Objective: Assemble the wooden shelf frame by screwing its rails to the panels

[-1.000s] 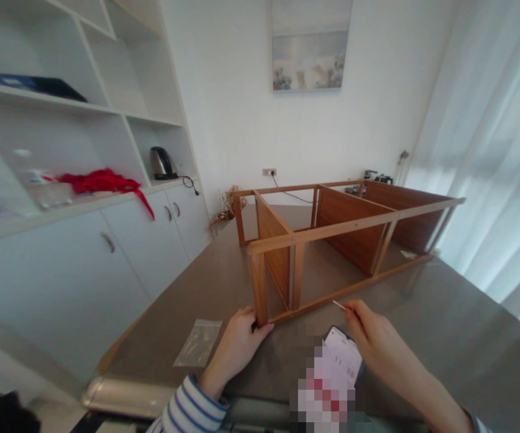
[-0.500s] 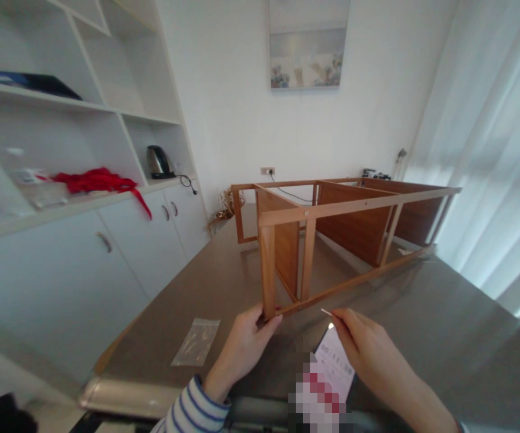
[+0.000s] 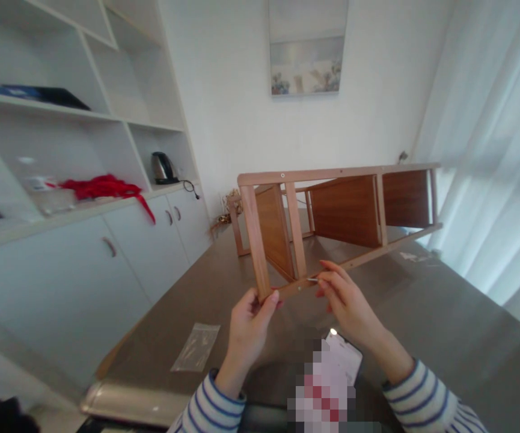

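A wooden shelf unit (image 3: 318,174) lies on its side, its near end tilted up a little off the table. My left hand (image 3: 251,322) is closed around the lower near corner of its frame, thumb on top. Between the thumb and fingers of my right hand (image 3: 347,300) is a thin metal rod (image 3: 312,279), too small to name exactly. Its tip points left at the lower rail, close to a screw hole (image 3: 299,288) beside the crosspiece. Whether the tip touches the wood I cannot tell.
A clear plastic bag (image 3: 196,347) lies left on the grey table (image 3: 160,325). A lit phone (image 3: 345,355), partly pixelated, lies below my right hand. White cabinets (image 3: 83,252) with a kettle (image 3: 163,167) and red cloth (image 3: 101,187) stand left; a curtain (image 3: 489,180) hangs right.
The near end of the shelf unit has been lifted and tilted by my left hand. My right hand has moved up and left, bringing the rod to the lower rail.
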{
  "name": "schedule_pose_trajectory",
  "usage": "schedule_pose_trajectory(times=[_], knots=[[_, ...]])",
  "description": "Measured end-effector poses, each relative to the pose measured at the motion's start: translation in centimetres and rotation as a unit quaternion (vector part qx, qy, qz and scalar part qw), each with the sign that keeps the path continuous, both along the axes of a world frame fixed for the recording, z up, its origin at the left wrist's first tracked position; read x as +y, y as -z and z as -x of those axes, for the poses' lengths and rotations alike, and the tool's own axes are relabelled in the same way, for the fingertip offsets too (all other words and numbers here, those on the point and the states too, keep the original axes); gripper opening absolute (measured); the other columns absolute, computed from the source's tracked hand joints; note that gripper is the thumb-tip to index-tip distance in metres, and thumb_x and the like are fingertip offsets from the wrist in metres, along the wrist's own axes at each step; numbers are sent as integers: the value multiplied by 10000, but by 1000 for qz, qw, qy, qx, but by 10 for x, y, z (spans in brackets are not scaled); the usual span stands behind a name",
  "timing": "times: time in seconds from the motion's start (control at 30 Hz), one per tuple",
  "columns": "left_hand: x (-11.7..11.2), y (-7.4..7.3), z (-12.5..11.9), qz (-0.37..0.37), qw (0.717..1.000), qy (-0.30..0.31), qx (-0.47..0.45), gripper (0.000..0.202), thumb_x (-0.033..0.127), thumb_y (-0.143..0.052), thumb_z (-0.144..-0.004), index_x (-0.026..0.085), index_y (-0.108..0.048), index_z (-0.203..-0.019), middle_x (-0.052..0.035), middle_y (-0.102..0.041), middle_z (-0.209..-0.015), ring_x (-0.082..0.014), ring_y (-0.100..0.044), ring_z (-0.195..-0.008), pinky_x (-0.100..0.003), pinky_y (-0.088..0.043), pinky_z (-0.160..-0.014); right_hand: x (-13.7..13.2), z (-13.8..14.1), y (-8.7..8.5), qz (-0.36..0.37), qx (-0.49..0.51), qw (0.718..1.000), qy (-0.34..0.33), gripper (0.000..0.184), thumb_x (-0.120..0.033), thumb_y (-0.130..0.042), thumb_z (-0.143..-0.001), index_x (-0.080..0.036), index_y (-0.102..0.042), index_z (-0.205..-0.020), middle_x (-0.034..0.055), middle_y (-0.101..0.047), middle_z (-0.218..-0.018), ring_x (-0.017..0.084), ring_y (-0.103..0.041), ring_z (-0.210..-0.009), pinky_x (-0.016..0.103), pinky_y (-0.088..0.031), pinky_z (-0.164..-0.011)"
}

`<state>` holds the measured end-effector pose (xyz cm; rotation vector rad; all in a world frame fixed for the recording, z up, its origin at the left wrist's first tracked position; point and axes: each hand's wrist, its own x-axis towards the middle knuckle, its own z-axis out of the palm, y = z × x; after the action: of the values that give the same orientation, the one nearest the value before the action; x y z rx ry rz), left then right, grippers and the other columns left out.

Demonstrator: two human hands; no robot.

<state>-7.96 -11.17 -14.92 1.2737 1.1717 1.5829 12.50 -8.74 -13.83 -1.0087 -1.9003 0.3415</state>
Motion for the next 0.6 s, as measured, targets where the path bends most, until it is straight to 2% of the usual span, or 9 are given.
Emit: schedule_pose_trajectory(times=[0.13, 0.2, 0.27, 0.33, 0.43, 0.5, 0.6], knots=[[-1, -4, 1, 1, 1000, -18, -23, 288, 404, -706, -692, 143, -612, -766, 0, -643, -729, -150, -634, -685, -288, -533, -685, 13, 3, 1, -26, -5, 999, -25, 273, -308, -362, -953, -198, -609, -984, 112, -537, -1126, 168, -585, -976, 333, -508, -832], [-1, 0, -2, -6, 998, -37, -55, 287, 401, -705, -697, 142, -608, -772, -2, -645, -746, -146, -636, -691, -291, -536, -701, 16, 3, 2, -39, -2, 999, -31, 260, -306, -373, -950, -201, -607, -988, 106, -533, -1100, 152, -594, -894, 332, -511, -825], [-1, 7, -6, -18, 994, -40, -103, 307, 392, -702, -709, 150, -615, -875, -12, -657, -822, -146, -645, -728, -297, -536, -733, 17, 4, 2, -40, 2, 999, -36, 255, -302, -373, -950, -201, -602, -1001, 105, -532, -1092, 143, -594, -842, 325, -519, -798], [1, 14, -11, -16, 990, -2, -143, 458, 384, -694, -726, 184, -572, -1120, -33, -666, -935, -163, -659, -790, -322, -532, -772, 16, 5, 2, -40, 0, 998, -38, 257, -299, -371, -950, -200, -602, -1005, 107, -533, -1096, 142, -596, -832, 325, -524, -786], [7, 19, -16, 6, 985, 89, -149, 710, 380, -651, -773, 248, -339, -1398, -66, -666, -1030, -201, -660, -891, -389, -509, -851, 14, 5, 0, -34, -3, 999, -41, 257, -301, -369, -950, -204, -597, -1018, 109, -544, -1100, 140, -609, -800, 333, -536, -771], [14, 19, -16, 1, 983, 125, -132, 758, 369, -634, -786, 272, -264, -1440, -67, -663, -1061, -212, -641, -954, -415, -481, -901, 11, 5, -2, -32, 3, 999, -41, 252, -305, -376, -948, -207, -596, -1020, 110, -553, -1098, 138, -618, -773, 329, -546, -750], [23, 19, -16, -20, 978, 164, -130, 793, 366, -654, -753, 290, -268, -1442, -75, -630, -1167, -229, -602, -1046, -428, -449, -946, 6, 5, -8, -44, 5, 998, -33, 235, -296, -394, -942, -208, -603, -1003, 106, -561, -1095, 146, -625, -814, 315, -547, -751]])
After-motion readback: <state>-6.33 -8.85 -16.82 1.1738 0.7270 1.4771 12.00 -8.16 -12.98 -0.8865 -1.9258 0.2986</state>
